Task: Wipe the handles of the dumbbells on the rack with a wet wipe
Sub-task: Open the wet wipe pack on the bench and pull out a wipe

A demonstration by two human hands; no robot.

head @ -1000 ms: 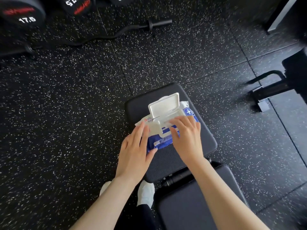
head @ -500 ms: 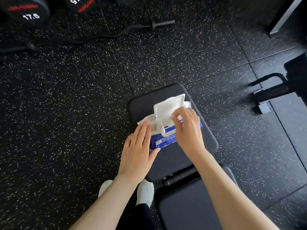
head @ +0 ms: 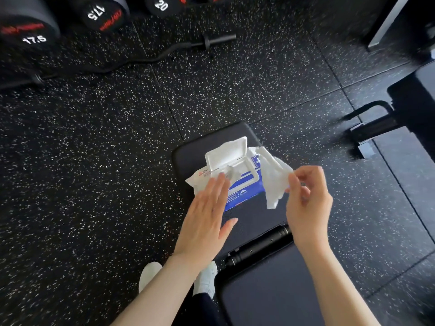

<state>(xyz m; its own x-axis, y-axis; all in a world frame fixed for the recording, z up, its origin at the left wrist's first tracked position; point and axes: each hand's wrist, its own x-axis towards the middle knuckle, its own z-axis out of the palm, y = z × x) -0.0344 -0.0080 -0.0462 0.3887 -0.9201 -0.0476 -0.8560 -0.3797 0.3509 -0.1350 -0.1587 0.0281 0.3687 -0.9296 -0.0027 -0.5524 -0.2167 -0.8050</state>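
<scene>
A blue and white pack of wet wipes [head: 244,187] lies on the black bench pad [head: 193,151] with its white flip lid [head: 227,152] standing open. My left hand [head: 207,217] lies flat on the pack's left end with straight fingers. My right hand [head: 306,203] pinches a white wet wipe [head: 274,182] that hangs free to the right of the pack. Black dumbbell heads marked 17.5 [head: 28,31], 17.5 [head: 103,12] and 20 [head: 162,5] show at the top left; their handles are out of view.
A black curl bar [head: 183,47] lies on the speckled rubber floor below the dumbbells. The bench's second pad [head: 270,297] and hinge tube [head: 259,248] are at the bottom. Dark equipment frames [head: 376,128] stand at the right. My white shoes [head: 204,281] are beside the bench.
My right hand pulled a wipe out of the pack's opening and moved it to the right. My left hand stayed pressed on the pack. The view tilted up a little.
</scene>
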